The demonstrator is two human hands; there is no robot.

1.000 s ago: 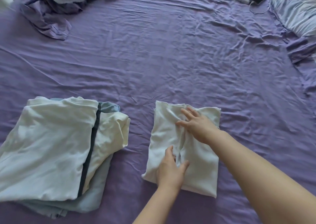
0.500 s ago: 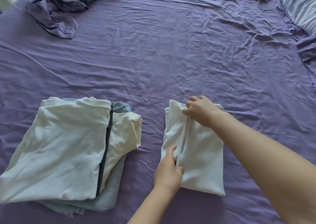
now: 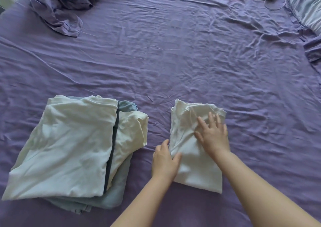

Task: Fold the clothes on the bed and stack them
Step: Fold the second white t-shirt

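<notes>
Purple bed sheet (image 3: 173,62) lay wrinkled under a folded white garment (image 3: 196,171). Right hand (image 3: 214,136) pressed flat, fingers straight; left hand (image 3: 165,160) pinched its edge. Smoothing outward evenly would likely keep the fold tidy

Matt, creased purple cloth bed sheet (image 3: 173,53); on it, soft matt white cloth garment (image 3: 194,166) and a stack of folded pale cloth garments (image 3: 69,148).

No text, label, brand, number or sign can be read anywhere in view, on the clothes, the bedding or the devices.
</notes>
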